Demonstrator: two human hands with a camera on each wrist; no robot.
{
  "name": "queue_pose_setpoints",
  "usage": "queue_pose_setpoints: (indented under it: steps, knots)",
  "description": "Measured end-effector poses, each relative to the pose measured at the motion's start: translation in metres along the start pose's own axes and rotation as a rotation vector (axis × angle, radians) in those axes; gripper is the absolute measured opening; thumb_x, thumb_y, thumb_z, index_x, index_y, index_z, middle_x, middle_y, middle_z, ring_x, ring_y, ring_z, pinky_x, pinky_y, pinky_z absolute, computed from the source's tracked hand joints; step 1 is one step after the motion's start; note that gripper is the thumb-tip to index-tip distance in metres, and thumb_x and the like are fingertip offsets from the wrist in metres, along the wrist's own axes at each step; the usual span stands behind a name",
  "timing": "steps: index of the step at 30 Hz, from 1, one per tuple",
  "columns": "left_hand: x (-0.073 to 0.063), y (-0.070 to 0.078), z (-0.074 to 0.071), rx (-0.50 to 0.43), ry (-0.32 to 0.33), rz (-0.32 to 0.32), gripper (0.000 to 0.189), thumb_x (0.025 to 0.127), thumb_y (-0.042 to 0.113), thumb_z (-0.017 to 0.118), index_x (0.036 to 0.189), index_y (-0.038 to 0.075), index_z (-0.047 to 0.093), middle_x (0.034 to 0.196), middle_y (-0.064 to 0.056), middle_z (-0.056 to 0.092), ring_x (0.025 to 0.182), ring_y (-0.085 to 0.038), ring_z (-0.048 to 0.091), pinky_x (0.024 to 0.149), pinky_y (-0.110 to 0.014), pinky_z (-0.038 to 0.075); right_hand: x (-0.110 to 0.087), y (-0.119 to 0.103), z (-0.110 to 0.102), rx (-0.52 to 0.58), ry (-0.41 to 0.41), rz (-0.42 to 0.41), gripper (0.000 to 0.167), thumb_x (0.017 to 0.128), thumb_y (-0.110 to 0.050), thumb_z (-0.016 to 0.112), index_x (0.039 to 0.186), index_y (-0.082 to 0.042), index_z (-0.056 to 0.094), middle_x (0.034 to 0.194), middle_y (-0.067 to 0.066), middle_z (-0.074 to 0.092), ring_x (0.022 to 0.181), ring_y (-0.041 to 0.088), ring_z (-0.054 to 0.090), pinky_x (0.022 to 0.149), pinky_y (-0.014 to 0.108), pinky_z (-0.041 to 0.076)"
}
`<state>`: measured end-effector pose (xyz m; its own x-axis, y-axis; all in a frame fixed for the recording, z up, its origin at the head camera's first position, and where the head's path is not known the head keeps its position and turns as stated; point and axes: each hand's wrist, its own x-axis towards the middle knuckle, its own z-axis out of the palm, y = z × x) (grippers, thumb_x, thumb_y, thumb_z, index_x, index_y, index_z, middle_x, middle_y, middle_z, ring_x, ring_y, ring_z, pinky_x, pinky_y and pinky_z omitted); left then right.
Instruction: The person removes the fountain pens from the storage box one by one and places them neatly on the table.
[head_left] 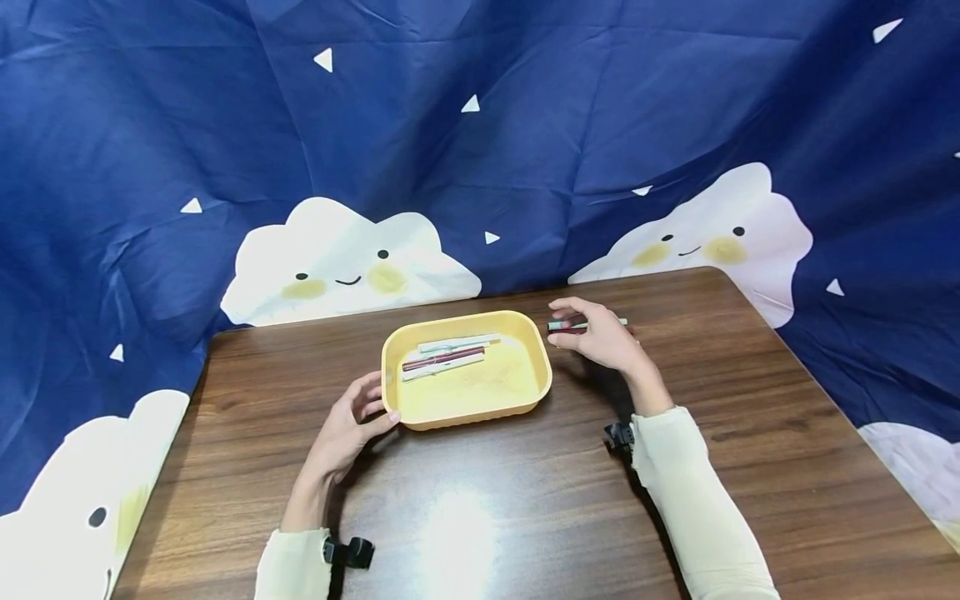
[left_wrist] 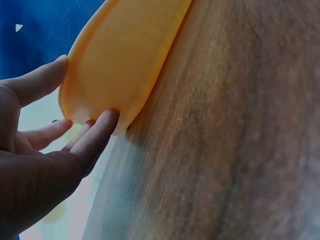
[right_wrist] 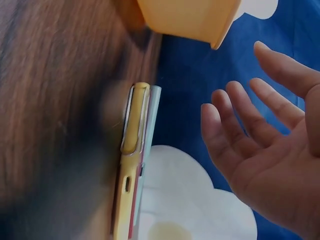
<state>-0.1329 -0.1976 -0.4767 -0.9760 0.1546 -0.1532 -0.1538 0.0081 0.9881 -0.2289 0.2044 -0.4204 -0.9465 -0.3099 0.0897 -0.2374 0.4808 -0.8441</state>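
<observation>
A shallow yellow tray (head_left: 487, 396) stands on the table with several pens lying in its left half, among them a dark red pen (head_left: 450, 357) between pale ones. My left hand (head_left: 345, 435) touches the tray's left end, thumb at the rim of the near corner and the fairly straight fingers against the end wall. To the right of the tray, my right hand (head_left: 600, 335) hovers with spread fingers over more pens. In the right wrist view a yellow pen (right_wrist: 132, 120) with a wire clip lies beside a pale teal pen (right_wrist: 152, 115), a strip of red showing between them. The right palm holds nothing.
The brown wooden table (head_left: 585, 517) ends at a blue cloth backdrop (head_left: 435, 150) printed with white clouds. A black wrist strap (head_left: 348, 552) is on the left arm and another strap (head_left: 618, 437) on the right.
</observation>
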Motion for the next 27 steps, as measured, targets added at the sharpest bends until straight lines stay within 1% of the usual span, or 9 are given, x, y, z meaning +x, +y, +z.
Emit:
queue_pose_setpoints:
  steps: [8,12,16,18,24,27]
  knots:
    - [0.000,-0.001,-0.001,0.008,-0.003,0.001,0.075,0.089,-0.008,0.071,0.153,0.000,0.033,0.143,-0.028,0.046,0.127,-0.039,0.050,0.089,-0.023,0.052,0.007,-0.009,0.009,-0.088,-0.009,-0.054,0.048,0.087,-0.005,0.079,0.131,0.000,0.062,0.122,0.024,0.066,0.111,0.037,0.063,0.097,0.050,0.048]
    - [0.000,-0.001,-0.001,0.008,-0.003,0.002,0.075,0.089,-0.008,0.071,0.153,0.000,0.033,0.143,-0.028,0.047,0.128,-0.040,0.050,0.089,-0.023,0.052,0.010,-0.016,0.013,-0.111,-0.034,-0.070,0.047,0.086,-0.002,0.078,0.130,0.000,0.062,0.121,0.022,0.067,0.110,0.036,0.064,0.096,0.052,0.049]
    - [0.001,0.000,-0.001,0.000,-0.002,0.007,0.075,0.088,-0.009,0.071,0.153,0.002,0.034,0.144,-0.027,0.047,0.128,-0.039,0.049,0.088,-0.023,0.053,0.012,-0.023,0.014,-0.122,-0.066,-0.078,0.048,0.085,-0.001,0.079,0.130,0.001,0.063,0.119,0.022,0.068,0.108,0.037,0.064,0.094,0.053,0.051]
    - [0.001,-0.001,-0.001,0.000,-0.004,0.008,0.075,0.088,-0.009,0.071,0.153,0.002,0.034,0.144,-0.027,0.047,0.128,-0.039,0.050,0.088,-0.023,0.053,0.014,-0.025,0.015,-0.144,-0.077,-0.089,0.048,0.085,-0.002,0.079,0.129,0.002,0.063,0.118,0.022,0.068,0.106,0.036,0.065,0.093,0.052,0.052]
    - [0.001,-0.002,-0.002,0.010,-0.002,0.009,0.075,0.088,-0.008,0.071,0.153,0.001,0.034,0.144,-0.028,0.047,0.127,-0.039,0.050,0.087,-0.023,0.053,0.018,-0.028,0.014,-0.210,-0.110,-0.116,0.047,0.084,-0.005,0.080,0.128,0.003,0.063,0.114,0.021,0.070,0.101,0.033,0.066,0.092,0.045,0.049]
    - [0.001,-0.002,-0.002,0.008,-0.005,0.011,0.075,0.089,-0.008,0.071,0.153,0.001,0.034,0.143,-0.028,0.047,0.127,-0.039,0.050,0.088,-0.023,0.053,0.020,-0.029,0.015,-0.220,-0.138,-0.125,0.046,0.085,-0.005,0.080,0.127,0.005,0.063,0.114,0.022,0.069,0.100,0.032,0.065,0.092,0.047,0.049]
